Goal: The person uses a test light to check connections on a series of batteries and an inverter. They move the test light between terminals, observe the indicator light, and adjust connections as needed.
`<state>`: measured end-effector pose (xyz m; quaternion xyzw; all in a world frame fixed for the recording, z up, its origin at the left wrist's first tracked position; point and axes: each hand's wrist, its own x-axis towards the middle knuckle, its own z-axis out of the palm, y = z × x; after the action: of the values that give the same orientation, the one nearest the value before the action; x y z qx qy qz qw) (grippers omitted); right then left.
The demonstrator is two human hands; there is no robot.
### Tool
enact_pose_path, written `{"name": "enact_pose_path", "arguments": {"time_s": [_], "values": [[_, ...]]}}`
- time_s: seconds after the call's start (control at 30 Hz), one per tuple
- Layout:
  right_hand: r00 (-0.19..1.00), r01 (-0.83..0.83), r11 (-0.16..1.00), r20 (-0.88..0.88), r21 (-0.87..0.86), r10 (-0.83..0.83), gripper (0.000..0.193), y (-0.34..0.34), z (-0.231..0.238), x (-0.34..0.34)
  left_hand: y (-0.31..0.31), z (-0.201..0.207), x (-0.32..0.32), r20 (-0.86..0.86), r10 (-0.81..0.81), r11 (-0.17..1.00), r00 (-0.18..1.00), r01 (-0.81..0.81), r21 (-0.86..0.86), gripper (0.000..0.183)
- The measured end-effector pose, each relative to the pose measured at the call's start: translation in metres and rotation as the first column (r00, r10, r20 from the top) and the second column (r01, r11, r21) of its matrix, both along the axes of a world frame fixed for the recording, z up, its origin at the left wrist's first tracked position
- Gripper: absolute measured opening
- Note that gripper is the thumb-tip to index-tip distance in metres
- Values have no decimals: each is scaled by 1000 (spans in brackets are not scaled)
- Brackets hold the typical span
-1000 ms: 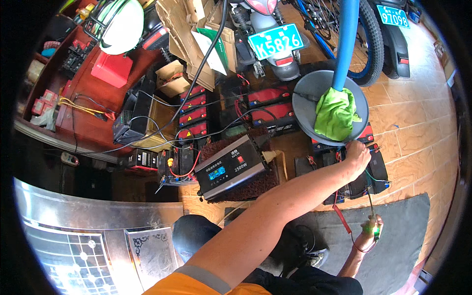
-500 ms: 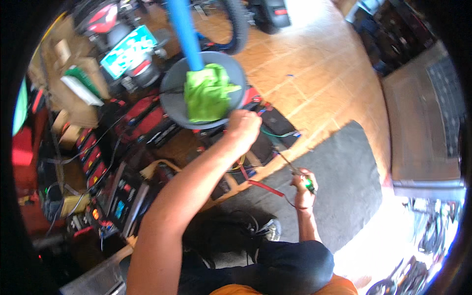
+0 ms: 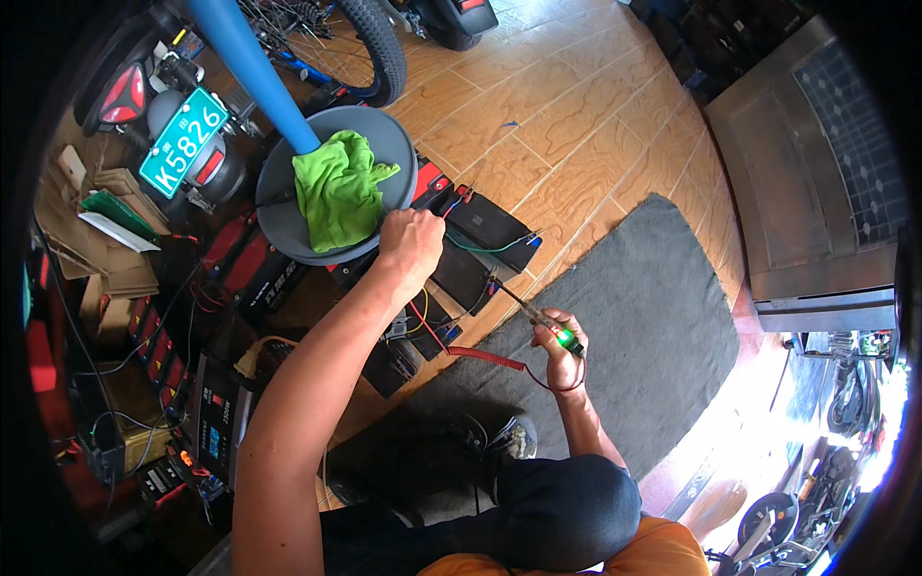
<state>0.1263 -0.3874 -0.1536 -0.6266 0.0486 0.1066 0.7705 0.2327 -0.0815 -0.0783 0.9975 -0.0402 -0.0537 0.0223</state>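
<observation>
My right hand (image 3: 560, 348) grips a pen-like circuit tester (image 3: 549, 326) with a clear handle and a glowing green light. Its thin metal probe points up-left, the tip at or very near a terminal on the end of a black battery block (image 3: 463, 278); contact is hard to judge. A coiled red lead (image 3: 488, 357) runs from the tester toward wires among the batteries. My left hand (image 3: 413, 248) is closed by the rim of a round grey base (image 3: 279, 230); anything inside its fingers is hidden. A green cloth (image 3: 336, 192) lies on that base.
From the base rises a blue pole (image 3: 254, 72). Motorbike parts, a bicycle wheel (image 3: 375, 48) and cardboard (image 3: 125, 269) crowd the upper left. A charger-like box with a display (image 3: 216, 413) sits at left among cables. A dark mat (image 3: 634, 317) and a cabinet (image 3: 788, 192) are at right.
The whole view has shifted, so most things appear farther left, and the picture is sharper. Both hands keep about the same places by the base and the batteries; the tester stays in the right hand.
</observation>
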Motion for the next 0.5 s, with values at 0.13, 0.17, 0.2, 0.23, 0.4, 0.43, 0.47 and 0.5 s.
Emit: {"name": "enact_pose_path", "arguments": {"time_s": [0.13, 0.17, 0.2, 0.23, 0.4, 0.43, 0.47, 0.5], "values": [[1000, 0, 1000, -12, -12, 0, 30, 0, 1, 0, -3, 2, -1, 19, -10, 997, 1000, 8, 82, 20], [1000, -6, 1000, -5, -3, 6, 29, 0, 1, 0, -3, 2, 0, 12, -6, 997, 1000, 5, 83, 20], [1000, -6, 1000, -5, -3, 6, 29, 1, 1, 0, -3, 3, 0, 1, -1, 996, 1000, 1, 89, 20], [1000, -2, 1000, -11, -10, 2, 29, 1, 2, 0, -3, 3, -1, 4, -3, 996, 1000, 3, 84, 20], [1000, -6, 1000, -10, 6, 6, 29, 2, 4, 0, -1, 4, 1, -35, 6, 1000, 999, -6, 19, 16], [1000, 0, 1000, -16, 1, 0, 29, 2, 4, 0, -1, 4, 1, -31, 4, 1000, 1000, -3, 20, 16], [1000, -5, 1000, -9, 13, 5, 28, 2, 5, 0, -1, 3, 1, -31, 3, 1000, 1000, -3, 18, 16], [1000, -5, 1000, -8, 16, 5, 28, 2, 5, 0, -1, 3, 1, -37, 4, 1000, 999, -4, 12, 15]]}}
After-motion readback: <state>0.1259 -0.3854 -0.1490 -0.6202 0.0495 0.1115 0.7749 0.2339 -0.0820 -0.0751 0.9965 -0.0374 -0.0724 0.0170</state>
